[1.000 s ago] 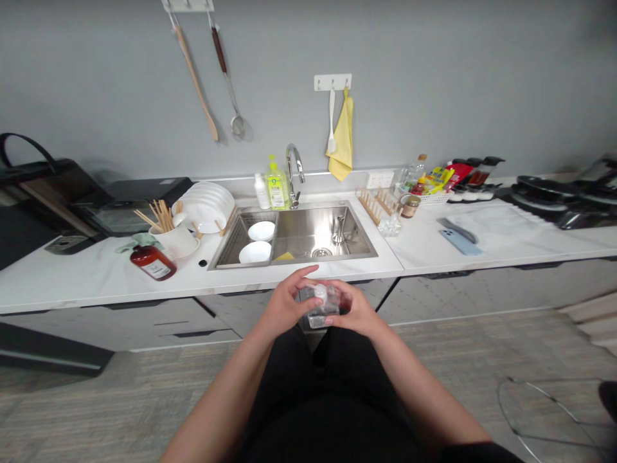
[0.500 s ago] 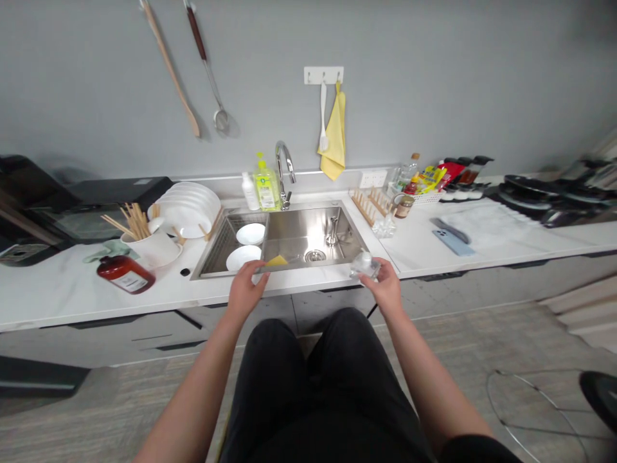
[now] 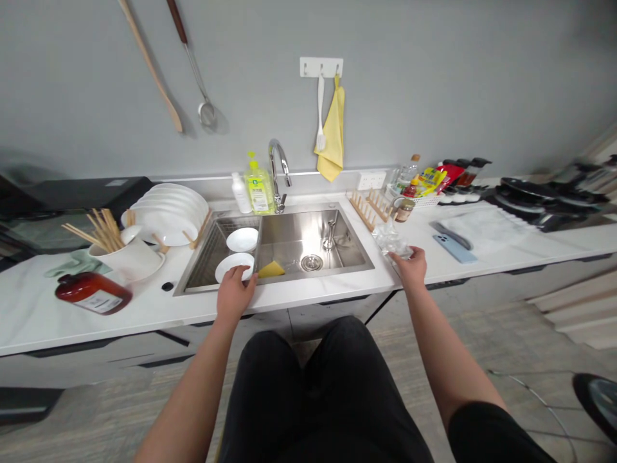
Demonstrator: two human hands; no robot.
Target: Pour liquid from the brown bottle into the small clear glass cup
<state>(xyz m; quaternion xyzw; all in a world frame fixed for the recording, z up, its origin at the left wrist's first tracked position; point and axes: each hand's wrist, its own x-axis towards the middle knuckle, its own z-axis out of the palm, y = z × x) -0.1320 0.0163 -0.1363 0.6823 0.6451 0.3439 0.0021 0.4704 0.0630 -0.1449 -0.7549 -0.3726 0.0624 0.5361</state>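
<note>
My left hand [image 3: 235,290] is at the sink's front edge, fingers apart and reaching over the near rim of a white bowl [image 3: 227,266]; whether they touch it I cannot tell. Behind that bowl is a second white bowl [image 3: 242,240], both in the sink's left part. A yellow sponge or cloth [image 3: 271,269] lies right of the hand, inside the sink [image 3: 289,225]. On the counter to the right, my right hand [image 3: 409,265] has thumb and fingers closed on a small clear container [image 3: 396,248]. Other clear glassware [image 3: 384,230] sits just behind, and their outlines merge.
Left stand white plates [image 3: 166,209] in a rack, a white pot [image 3: 128,260] of chopsticks and a red-brown bottle [image 3: 94,293]. Behind the sink are the faucet [image 3: 276,167] and a green soap bottle [image 3: 260,186]. Rightward are a wooden rack [image 3: 362,213], a jar [image 3: 403,210] and a phone [image 3: 454,249].
My right hand has carried the clear container right, from the sink's front corner to the counter by the other glassware. My left hand has shifted left to the nearer bowl.
</note>
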